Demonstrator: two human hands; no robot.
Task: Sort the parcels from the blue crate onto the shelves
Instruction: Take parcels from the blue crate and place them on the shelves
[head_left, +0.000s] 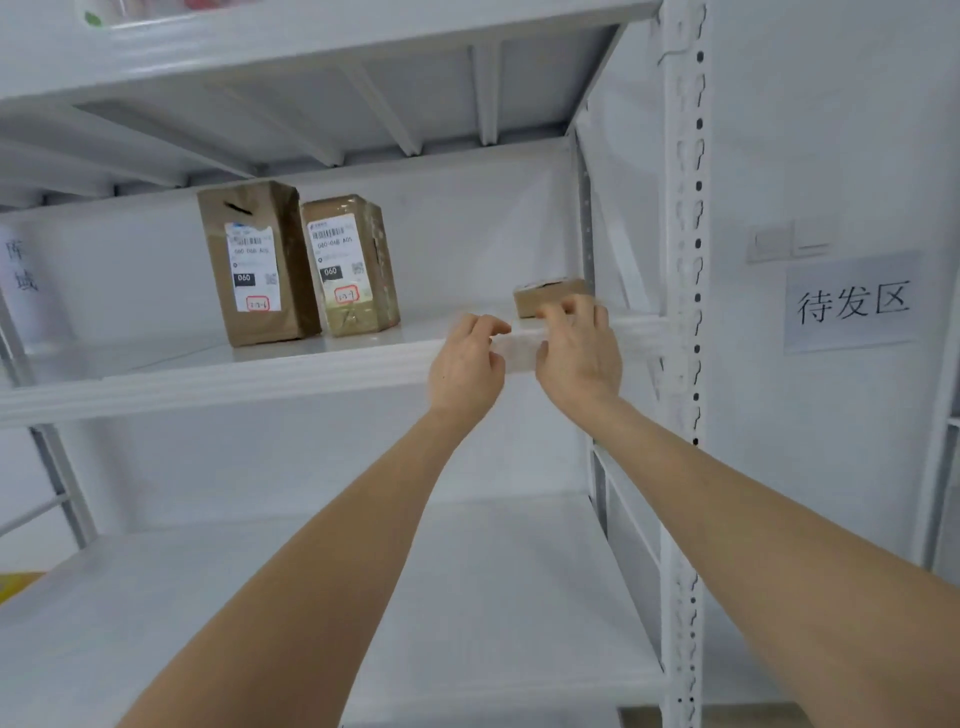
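Forearms reach up to the middle shelf, where a tall parcel and a shorter parcel stand at 10 o'clock from the hands, while left hand and right hand curl blurred fingers at the edge, their grip impossible to tell, with a small flat parcel at 12 o'clock from the right hand.

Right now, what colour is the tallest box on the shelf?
The box is brown; the head view shows it.

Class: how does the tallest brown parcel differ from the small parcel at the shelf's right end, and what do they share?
The tall parcel stands upright; the small parcel lies flat. The tall parcel shows a white label on its front; the small parcel's label is on top. The tall parcel is in full view; the small parcel is partly behind the right hand. Both are brown, on the same white shelf.
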